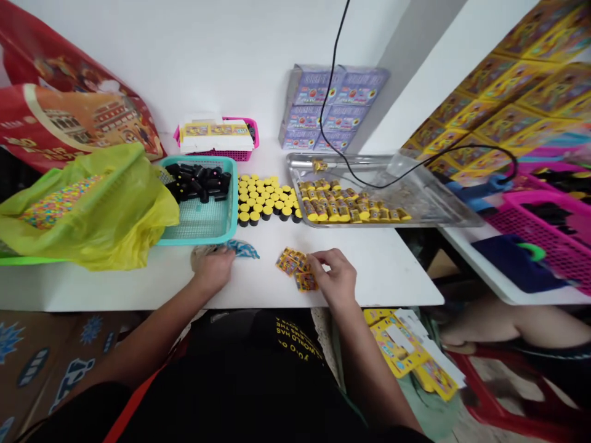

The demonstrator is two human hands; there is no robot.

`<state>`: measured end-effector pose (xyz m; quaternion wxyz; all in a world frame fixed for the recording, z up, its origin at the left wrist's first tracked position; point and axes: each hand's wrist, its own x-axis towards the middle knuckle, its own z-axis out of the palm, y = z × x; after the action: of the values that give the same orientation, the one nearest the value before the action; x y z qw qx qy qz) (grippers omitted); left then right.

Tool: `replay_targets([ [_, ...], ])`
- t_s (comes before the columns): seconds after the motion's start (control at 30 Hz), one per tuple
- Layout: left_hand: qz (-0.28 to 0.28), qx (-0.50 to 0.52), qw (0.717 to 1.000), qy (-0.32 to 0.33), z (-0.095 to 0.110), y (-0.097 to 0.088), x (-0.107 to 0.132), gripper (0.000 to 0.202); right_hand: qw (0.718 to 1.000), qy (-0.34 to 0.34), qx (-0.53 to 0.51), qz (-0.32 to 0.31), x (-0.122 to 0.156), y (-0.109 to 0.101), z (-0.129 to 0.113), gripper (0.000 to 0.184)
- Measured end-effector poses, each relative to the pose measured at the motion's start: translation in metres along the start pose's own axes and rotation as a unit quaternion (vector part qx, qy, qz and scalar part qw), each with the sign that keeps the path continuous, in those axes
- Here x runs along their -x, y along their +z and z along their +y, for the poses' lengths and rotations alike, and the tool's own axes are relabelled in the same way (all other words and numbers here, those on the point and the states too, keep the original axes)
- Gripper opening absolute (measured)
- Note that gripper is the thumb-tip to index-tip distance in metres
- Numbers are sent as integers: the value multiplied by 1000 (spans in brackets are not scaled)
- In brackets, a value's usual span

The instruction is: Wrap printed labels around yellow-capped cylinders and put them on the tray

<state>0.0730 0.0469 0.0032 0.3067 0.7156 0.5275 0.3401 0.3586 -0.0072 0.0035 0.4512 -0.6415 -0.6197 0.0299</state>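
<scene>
My right hand (pixel 333 278) sits on a small pile of yellow printed paper pieces (pixel 295 269) at the table's front, its fingertips pressed to the pile. My left hand (pixel 213 268) lies to the left on a crumpled grey and blue patterned scrap (pixel 242 249), which is partly hidden beneath it. Behind the hands stands a cluster of black tubes with yellow caps (pixel 265 198). Both hands rest on the white table (pixel 378 271).
A teal basket (pixel 231 203) holds black tubes, beside a yellow plastic bag (pixel 129 227) of coloured beads. A metal tray (pixel 351 203) carries yellow-wrapped tubes. Stacked purple packets (pixel 330 107), a pink basket (pixel 240 138) and a black cable (pixel 335 80) stand behind. Yellow printed sheets (pixel 406 347) lie below the table's edge.
</scene>
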Motion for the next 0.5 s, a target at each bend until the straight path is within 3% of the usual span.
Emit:
replay_targets([
  [0.17, -80, 78, 994, 14, 40, 49, -17, 25, 998, 38, -52, 6, 9, 5, -4, 21],
  [0.3, -99, 59, 993, -3, 45, 85, -45, 35, 998, 36, -47, 4, 14, 5, 0, 20],
  [0.4, -114, 32, 993, 26, 36, 91, -56, 28, 998, 49, -39, 13, 16, 4, 5, 20],
  [0.5, -124, 80, 989, 22, 28, 88, -57, 21, 998, 56, -32, 14, 16, 5, 4, 21],
])
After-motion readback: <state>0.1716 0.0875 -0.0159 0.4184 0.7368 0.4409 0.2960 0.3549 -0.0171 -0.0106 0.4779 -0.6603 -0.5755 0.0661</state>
